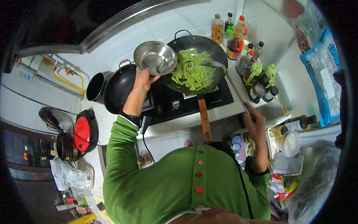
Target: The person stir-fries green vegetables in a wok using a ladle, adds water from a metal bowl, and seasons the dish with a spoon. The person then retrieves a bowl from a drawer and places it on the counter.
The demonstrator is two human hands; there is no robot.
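My left hand (143, 80) holds a shiny steel bowl (155, 57) tilted over the left rim of a black wok (213, 46). The wok sits on a black stove (186, 101) and is full of green sliced vegetables (191, 69). My right hand (254, 120) grips the long handle of a metal spatula (214, 64), whose blade rests on the vegetables at the wok's right side. The wok's wooden handle (204, 118) points back toward me. Both arms wear green sleeves.
A second black pan (120, 88) and a dark pot (95, 87) stand left of the stove. Several sauce and oil bottles (238, 35) crowd the counter right of the wok. A red-lidded cooker (84, 133) sits at the left; jars and packets (291, 138) lie at the lower right.
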